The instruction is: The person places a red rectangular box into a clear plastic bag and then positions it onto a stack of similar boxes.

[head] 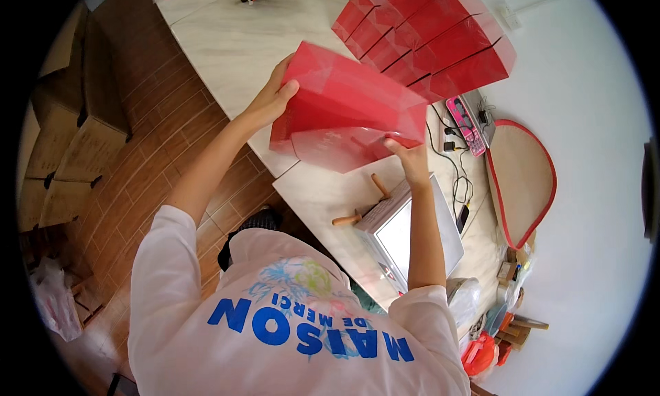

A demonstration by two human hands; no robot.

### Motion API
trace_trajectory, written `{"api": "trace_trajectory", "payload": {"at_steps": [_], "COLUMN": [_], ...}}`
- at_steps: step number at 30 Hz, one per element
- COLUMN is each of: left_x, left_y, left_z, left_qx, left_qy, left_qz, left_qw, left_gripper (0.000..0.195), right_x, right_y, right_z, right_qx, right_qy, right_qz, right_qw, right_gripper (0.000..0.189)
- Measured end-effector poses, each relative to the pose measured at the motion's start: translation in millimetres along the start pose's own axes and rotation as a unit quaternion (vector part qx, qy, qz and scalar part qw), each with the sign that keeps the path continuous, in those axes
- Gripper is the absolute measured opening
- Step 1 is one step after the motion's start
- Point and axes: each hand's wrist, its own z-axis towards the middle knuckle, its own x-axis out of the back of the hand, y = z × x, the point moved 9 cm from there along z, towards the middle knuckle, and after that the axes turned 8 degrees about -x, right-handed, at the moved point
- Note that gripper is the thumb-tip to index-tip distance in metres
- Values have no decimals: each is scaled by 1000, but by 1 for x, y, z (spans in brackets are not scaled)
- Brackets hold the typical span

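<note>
A large red box [356,92] in clear plastic film is held up over the table, tilted. My left hand [273,97] grips its left end, thumb on the near face. My right hand [410,156] holds the lower right corner, with the thumb pressed on the film. Loose film [330,148] bulges out along the box's near side. Below my right forearm stands a white box-shaped appliance [397,231] with a bright top and wooden handles [346,219] at its side. Behind the held box, several similar film-wrapped red boxes [438,40] are stacked.
The pale marble-patterned table [221,50] runs beside a white wall. Black cables [454,174], a pink keypad device [466,125] and a red-rimmed beige cover [521,184] lie along the wall side. Stacked cardboard cartons [77,138] stand across the wooden floor [154,117] at left.
</note>
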Motion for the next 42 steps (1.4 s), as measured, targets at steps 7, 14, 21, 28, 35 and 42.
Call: {"api": "trace_trajectory", "payload": {"at_steps": [7,14,21,28,35,42], "left_x": [-20,-31,-201,-373,-480,-523], "left_y": [-3,92,80,91,117,127], "left_z": [0,-62,-61,-87,-129,-146], "left_qx": [-36,-205,-177,-147,-216,-221], "left_qy": [44,335,89,-91,-231,-280], "left_qz": [-65,110,5,-74,-6,56], "left_qw": [996,913,980,982,949,933], "left_gripper": [66,40,29,18,8,6], "right_x": [8,69,246,373,426,453], "right_y": [37,63,152,252,317,413], "right_z": [-18,-95,-314,-614,-660,-653], "right_qx": [-39,-5,-115,-243,-470,-610], "right_qy": [-39,149,545,824,675,472], "right_qz": [-16,-170,-197,-170,-312,-338], "right_qw": [998,974,807,482,476,539], "right_gripper": [93,66,23,17,35,21]}}
